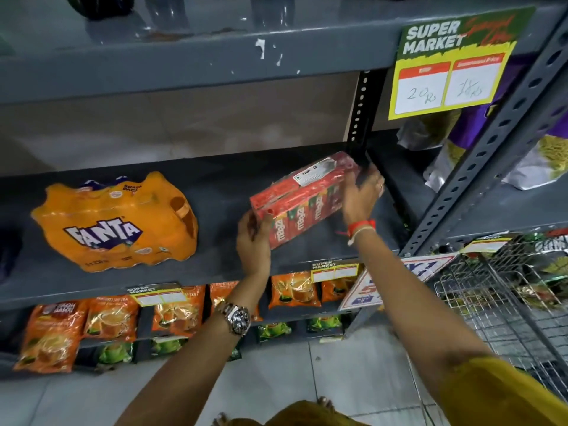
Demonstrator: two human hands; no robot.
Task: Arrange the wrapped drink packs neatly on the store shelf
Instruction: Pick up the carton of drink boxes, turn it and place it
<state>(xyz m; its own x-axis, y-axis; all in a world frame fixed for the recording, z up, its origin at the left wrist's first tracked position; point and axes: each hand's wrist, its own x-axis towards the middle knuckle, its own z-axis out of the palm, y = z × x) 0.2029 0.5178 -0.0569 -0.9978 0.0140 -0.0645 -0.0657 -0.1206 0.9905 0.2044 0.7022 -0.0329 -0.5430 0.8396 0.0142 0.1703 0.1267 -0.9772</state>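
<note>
A red shrink-wrapped Maaza drink pack point(302, 198) lies askew on the grey middle shelf point(221, 186), its long side running from front left to back right. My left hand point(253, 241) grips its near left corner. My right hand point(361, 195) presses flat against its right end with fingers spread. An orange wrapped Fanta pack point(116, 222) stands on the same shelf to the left, well apart from the red pack.
A perforated upright post point(359, 115) stands just behind the red pack. A yellow price sign point(445, 69) hangs from the upper shelf. Tea pouches point(110, 318) fill the shelves below. A wire basket rack point(507, 290) stands at the right.
</note>
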